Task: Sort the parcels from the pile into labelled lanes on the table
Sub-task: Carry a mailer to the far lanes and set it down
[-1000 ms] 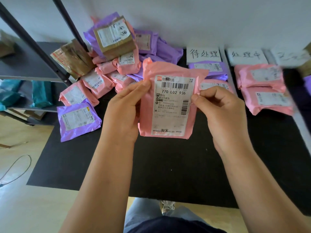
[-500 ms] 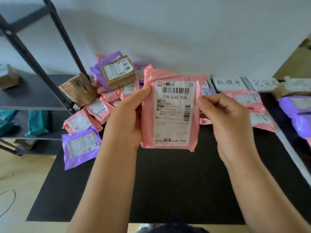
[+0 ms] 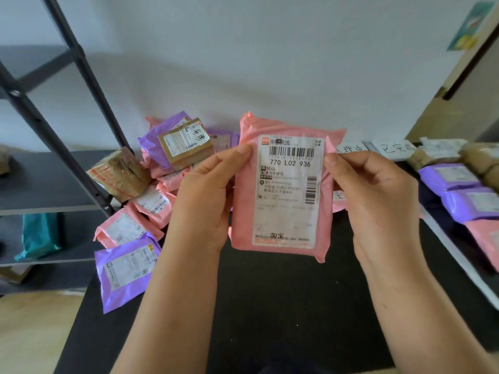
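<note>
I hold a pink parcel (image 3: 280,211) upright above the black table (image 3: 283,306), its white shipping label facing me. My left hand (image 3: 205,195) grips its left edge, thumb on the front. My right hand (image 3: 370,195) pinches its right edge. The pile of pink, purple and brown parcels (image 3: 151,184) lies at the table's back left. White lane labels (image 3: 391,148) stand along the back right, partly hidden by the parcel. Purple parcels (image 3: 459,190) and a pink parcel (image 3: 486,244) lie in the right lane.
A dark metal shelf unit (image 3: 54,147) stands left of the table, with a teal bag (image 3: 40,236) on a lower shelf. Brown wrapped parcels (image 3: 459,155) sit at the far right. A white wall runs behind the table.
The view has tilted up and the parcel now sits higher against the wall. Both hands keep the same hold on its edges.
</note>
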A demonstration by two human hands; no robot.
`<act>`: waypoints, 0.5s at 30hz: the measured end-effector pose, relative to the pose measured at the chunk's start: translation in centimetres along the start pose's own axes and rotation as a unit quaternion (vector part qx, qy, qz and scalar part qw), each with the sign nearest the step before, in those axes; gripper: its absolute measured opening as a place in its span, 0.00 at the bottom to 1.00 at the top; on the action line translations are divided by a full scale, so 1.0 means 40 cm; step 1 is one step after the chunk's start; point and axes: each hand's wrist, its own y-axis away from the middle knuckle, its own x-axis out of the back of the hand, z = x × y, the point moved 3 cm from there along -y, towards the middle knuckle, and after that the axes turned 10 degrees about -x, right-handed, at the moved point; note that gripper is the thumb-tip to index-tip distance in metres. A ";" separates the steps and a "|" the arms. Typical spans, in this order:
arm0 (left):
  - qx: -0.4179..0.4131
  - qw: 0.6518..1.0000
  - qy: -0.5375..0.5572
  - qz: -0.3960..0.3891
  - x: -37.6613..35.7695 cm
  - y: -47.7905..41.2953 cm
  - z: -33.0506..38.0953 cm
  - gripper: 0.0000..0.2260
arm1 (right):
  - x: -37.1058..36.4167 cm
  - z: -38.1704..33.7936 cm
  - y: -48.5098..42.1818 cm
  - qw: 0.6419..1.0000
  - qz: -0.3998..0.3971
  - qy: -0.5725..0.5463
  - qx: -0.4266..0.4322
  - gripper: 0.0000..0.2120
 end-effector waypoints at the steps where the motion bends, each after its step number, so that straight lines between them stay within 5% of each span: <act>1: -0.008 1.000 -0.015 0.003 0.004 -0.001 0.001 0.10 | 0.000 0.001 0.001 1.000 0.006 -0.001 -0.004 0.06; 7: -0.044 0.994 -0.102 0.004 0.018 -0.006 -0.004 0.05 | 0.003 0.020 0.004 0.997 0.054 0.053 -0.017 0.02; 15: -0.025 0.972 -0.228 -0.052 -0.036 0.020 -0.087 0.03 | 0.070 0.059 0.088 0.949 0.115 0.286 0.069 0.16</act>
